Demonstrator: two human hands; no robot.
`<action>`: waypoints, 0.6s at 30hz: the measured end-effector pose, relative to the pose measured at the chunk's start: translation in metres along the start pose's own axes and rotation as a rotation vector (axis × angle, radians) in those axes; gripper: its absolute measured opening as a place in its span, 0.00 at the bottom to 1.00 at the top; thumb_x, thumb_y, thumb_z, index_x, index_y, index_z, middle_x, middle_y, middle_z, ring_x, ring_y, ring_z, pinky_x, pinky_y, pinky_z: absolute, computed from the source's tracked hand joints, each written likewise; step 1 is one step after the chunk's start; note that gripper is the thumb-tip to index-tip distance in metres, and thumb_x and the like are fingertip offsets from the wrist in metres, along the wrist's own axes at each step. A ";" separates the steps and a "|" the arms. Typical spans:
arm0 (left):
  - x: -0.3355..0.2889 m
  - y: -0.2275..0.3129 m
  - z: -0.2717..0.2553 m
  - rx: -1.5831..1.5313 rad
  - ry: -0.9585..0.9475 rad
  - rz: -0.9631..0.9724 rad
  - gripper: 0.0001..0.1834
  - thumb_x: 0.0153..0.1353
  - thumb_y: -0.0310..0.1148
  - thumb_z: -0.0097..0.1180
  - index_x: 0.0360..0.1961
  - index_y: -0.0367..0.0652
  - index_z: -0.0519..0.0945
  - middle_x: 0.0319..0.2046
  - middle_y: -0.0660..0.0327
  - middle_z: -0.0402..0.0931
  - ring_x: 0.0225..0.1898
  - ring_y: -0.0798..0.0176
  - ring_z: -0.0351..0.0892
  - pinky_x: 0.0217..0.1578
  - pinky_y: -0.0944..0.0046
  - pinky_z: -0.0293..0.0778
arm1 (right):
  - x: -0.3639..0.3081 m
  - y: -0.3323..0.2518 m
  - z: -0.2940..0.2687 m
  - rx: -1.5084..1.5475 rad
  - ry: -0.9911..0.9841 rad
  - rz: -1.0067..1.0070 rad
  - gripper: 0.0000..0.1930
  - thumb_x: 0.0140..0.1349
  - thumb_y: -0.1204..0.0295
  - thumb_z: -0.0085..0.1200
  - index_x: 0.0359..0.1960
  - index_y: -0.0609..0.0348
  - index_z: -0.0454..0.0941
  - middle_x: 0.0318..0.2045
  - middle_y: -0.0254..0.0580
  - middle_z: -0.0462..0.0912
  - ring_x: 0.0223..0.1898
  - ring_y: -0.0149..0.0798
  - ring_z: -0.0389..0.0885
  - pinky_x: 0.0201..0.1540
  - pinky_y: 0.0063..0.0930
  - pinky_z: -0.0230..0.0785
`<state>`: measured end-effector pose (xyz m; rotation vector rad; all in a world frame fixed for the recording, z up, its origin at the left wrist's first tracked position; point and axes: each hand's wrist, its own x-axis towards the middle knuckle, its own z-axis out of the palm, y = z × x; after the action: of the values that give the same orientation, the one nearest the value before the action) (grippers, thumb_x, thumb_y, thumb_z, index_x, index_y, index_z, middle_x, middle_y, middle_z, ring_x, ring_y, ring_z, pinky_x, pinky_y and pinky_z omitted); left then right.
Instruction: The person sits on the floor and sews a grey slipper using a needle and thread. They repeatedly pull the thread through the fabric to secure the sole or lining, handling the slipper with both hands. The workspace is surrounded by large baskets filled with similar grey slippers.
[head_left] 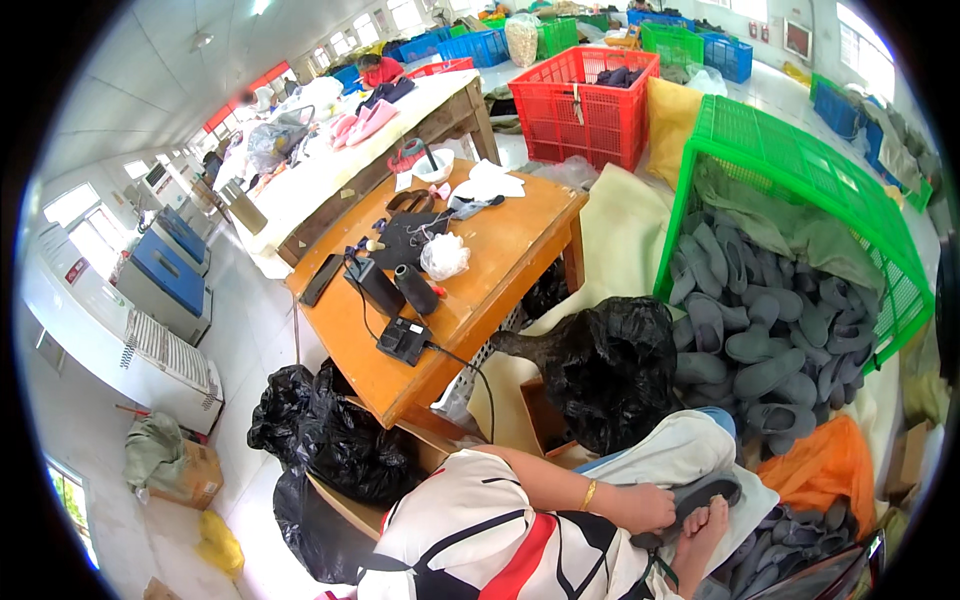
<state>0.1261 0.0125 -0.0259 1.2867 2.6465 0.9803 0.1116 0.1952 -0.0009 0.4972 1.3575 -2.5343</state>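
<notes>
My left hand (645, 505), with a gold bracelet at the wrist, is closed on a dark grey slipper (705, 492) held over a white cloth (690, 445) on my lap. My right hand (700, 540) comes up from the lower edge with its fingers stretched against the slipper's underside; its grip is not clear. A green crate (790, 150) tipped on its side spills several grey slippers (760, 340) just beyond my hands. More grey slippers (790, 530) lie at my right.
A full black bag (610, 365) sits in front of my lap. An orange wooden table (500, 250) holds a charger, a black cylinder and small tools. Black bags (320, 430) lie at the left. Red (585, 100), blue and green crates stand behind, and an orange bag (825, 465) lies at the right.
</notes>
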 end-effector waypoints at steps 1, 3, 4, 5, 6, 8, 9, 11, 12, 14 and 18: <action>0.000 -0.001 0.001 0.036 -0.024 0.008 0.12 0.54 0.40 0.62 0.29 0.42 0.79 0.29 0.60 0.77 0.38 0.56 0.73 0.34 0.59 0.74 | 0.001 0.009 -0.005 -0.035 0.000 -0.030 0.06 0.72 0.67 0.49 0.36 0.52 0.69 0.16 0.25 0.65 0.14 0.19 0.59 0.15 0.15 0.50; -0.002 0.000 0.003 0.096 -0.069 0.016 0.11 0.55 0.39 0.59 0.29 0.42 0.78 0.29 0.60 0.77 0.37 0.57 0.73 0.35 0.59 0.74 | -0.001 0.022 -0.010 -0.119 -0.010 -0.064 0.06 0.72 0.68 0.49 0.36 0.53 0.69 0.16 0.25 0.65 0.14 0.19 0.59 0.15 0.15 0.50; -0.002 0.003 0.002 0.109 -0.066 0.008 0.11 0.55 0.39 0.59 0.29 0.42 0.78 0.29 0.60 0.77 0.37 0.57 0.73 0.34 0.59 0.73 | -0.003 0.027 -0.012 -0.170 -0.019 -0.068 0.06 0.72 0.68 0.49 0.36 0.53 0.69 0.16 0.25 0.65 0.14 0.19 0.59 0.15 0.15 0.50; -0.002 0.006 0.000 0.122 -0.064 -0.002 0.11 0.55 0.39 0.59 0.29 0.43 0.79 0.29 0.61 0.77 0.37 0.57 0.73 0.34 0.60 0.73 | -0.006 0.031 -0.015 -0.221 -0.029 -0.070 0.06 0.72 0.68 0.49 0.36 0.54 0.69 0.16 0.25 0.65 0.14 0.19 0.59 0.15 0.15 0.50; -0.003 0.009 -0.002 0.134 -0.062 -0.014 0.10 0.55 0.39 0.59 0.28 0.43 0.79 0.29 0.61 0.77 0.37 0.58 0.73 0.34 0.60 0.73 | -0.008 0.036 -0.017 -0.225 -0.039 -0.064 0.06 0.72 0.68 0.49 0.36 0.54 0.69 0.16 0.25 0.65 0.14 0.19 0.59 0.15 0.15 0.50; 0.003 0.009 -0.003 0.163 -0.102 -0.012 0.10 0.54 0.39 0.58 0.28 0.43 0.79 0.28 0.61 0.77 0.37 0.58 0.73 0.33 0.61 0.73 | -0.005 0.041 -0.029 -0.235 -0.047 -0.081 0.06 0.72 0.68 0.50 0.36 0.54 0.69 0.16 0.25 0.65 0.14 0.19 0.58 0.15 0.16 0.51; 0.006 0.009 -0.003 0.178 -0.122 -0.012 0.10 0.54 0.39 0.58 0.28 0.43 0.79 0.28 0.61 0.77 0.37 0.58 0.73 0.33 0.61 0.73 | -0.004 0.045 -0.034 -0.226 -0.029 -0.104 0.06 0.72 0.68 0.50 0.36 0.54 0.69 0.15 0.26 0.65 0.14 0.19 0.59 0.15 0.16 0.51; 0.002 0.010 0.001 0.180 -0.071 -0.019 0.10 0.54 0.39 0.58 0.27 0.43 0.79 0.27 0.61 0.76 0.36 0.58 0.74 0.32 0.60 0.73 | -0.007 0.048 -0.027 -0.207 -0.014 -0.130 0.06 0.72 0.68 0.50 0.36 0.54 0.69 0.15 0.26 0.65 0.14 0.20 0.59 0.15 0.16 0.51; 0.000 0.011 0.002 0.182 -0.046 -0.022 0.10 0.54 0.39 0.58 0.26 0.44 0.79 0.27 0.61 0.76 0.36 0.58 0.74 0.32 0.60 0.74 | -0.009 0.047 -0.024 -0.206 0.004 -0.113 0.06 0.72 0.68 0.50 0.36 0.54 0.69 0.15 0.26 0.65 0.14 0.20 0.59 0.15 0.17 0.51; 0.000 0.012 0.003 0.147 -0.092 -0.105 0.10 0.52 0.38 0.60 0.26 0.41 0.82 0.28 0.56 0.79 0.37 0.52 0.77 0.34 0.56 0.75 | -0.014 0.047 -0.019 -0.205 0.040 -0.078 0.06 0.72 0.68 0.51 0.37 0.54 0.70 0.14 0.25 0.65 0.13 0.20 0.59 0.15 0.17 0.51; 0.007 0.010 -0.020 0.053 -0.198 -0.171 0.13 0.49 0.39 0.61 0.28 0.38 0.83 0.29 0.49 0.81 0.36 0.44 0.81 0.36 0.50 0.76 | -0.010 0.042 -0.017 -0.190 0.034 -0.073 0.06 0.71 0.68 0.51 0.37 0.54 0.70 0.13 0.25 0.64 0.12 0.21 0.59 0.14 0.18 0.50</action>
<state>0.1222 0.0114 -0.0026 1.0821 2.5925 0.7247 0.1387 0.1871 -0.0379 0.4630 1.6370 -2.4286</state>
